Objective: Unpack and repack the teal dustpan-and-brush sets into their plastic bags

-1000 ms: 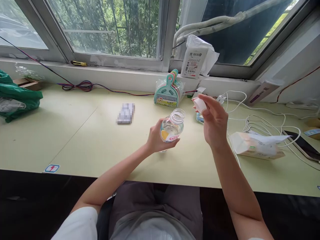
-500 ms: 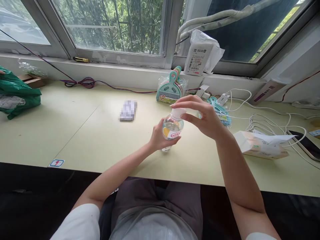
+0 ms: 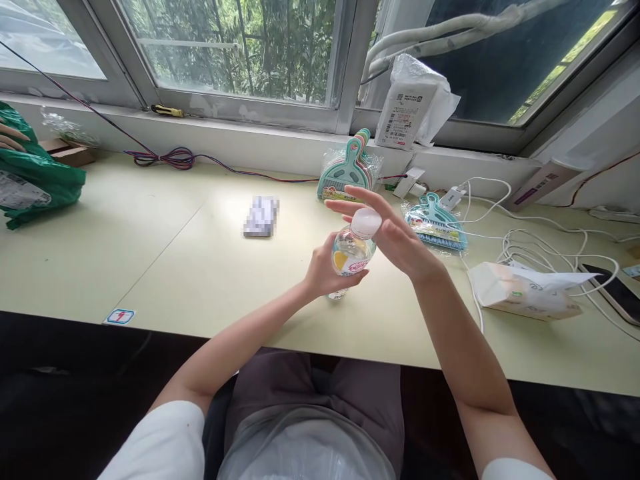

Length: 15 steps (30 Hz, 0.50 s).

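Observation:
My left hand [image 3: 323, 270] is wrapped round the body of a clear plastic bottle [image 3: 351, 257] with a yellow, white and pink label. The bottle leans a little to the right above the table, with a white cap [image 3: 367, 223] on its top. Beside the cap, my right hand [image 3: 400, 241] has its fingers stretched out and apart. Those fingers reach behind the cap, and the base of the thumb is at the cap's right side; whether it touches cannot be made out.
Mini dustpan sets [image 3: 350, 163] and a blue brush set [image 3: 435, 223] lie at the back. A tissue pack [image 3: 520, 290], white cables and a phone [image 3: 613, 293] are on the right. A blurred small box [image 3: 261, 217] lies left. Another person's hand [image 3: 11, 138] rests on a green bag [image 3: 45, 177].
My right hand has gone from fingers on the cap to stretched out behind it, uncovering the cap. The bottle leans further right. Another person's hand shows more on the green bag.

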### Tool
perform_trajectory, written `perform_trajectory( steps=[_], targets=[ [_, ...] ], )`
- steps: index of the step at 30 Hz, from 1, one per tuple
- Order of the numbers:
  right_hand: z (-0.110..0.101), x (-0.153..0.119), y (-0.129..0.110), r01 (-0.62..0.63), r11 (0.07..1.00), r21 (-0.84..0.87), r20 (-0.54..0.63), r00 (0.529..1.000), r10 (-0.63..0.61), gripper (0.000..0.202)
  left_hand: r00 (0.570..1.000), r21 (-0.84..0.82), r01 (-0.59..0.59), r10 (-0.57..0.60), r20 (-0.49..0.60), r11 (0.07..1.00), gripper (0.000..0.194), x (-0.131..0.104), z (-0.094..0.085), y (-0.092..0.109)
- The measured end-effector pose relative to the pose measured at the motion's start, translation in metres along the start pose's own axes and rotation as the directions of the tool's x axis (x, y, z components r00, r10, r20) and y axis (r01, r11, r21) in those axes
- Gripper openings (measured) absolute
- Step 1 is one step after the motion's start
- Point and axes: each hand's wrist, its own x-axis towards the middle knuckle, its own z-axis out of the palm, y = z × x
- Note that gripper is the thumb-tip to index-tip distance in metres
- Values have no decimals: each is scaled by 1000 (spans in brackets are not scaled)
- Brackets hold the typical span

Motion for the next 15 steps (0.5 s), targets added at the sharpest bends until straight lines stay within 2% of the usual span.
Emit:
perform_trajectory(
  steps=[4,10,15],
  targets=[
    [-4,-5,8,15,1000,7,-101,995,-14,47,1000,2,10,-10,-2,1000,62,0,0,0],
    [-2,-6,11,122,987,-104,-215,966,-142,27,999,0,42,-42,6,999,62,-1,0,-2],
    [7,-8,8,77,960,-269,-365,914,-175,22,998,19,63,-63,-13,998,62,-1,1,-1]
  ],
)
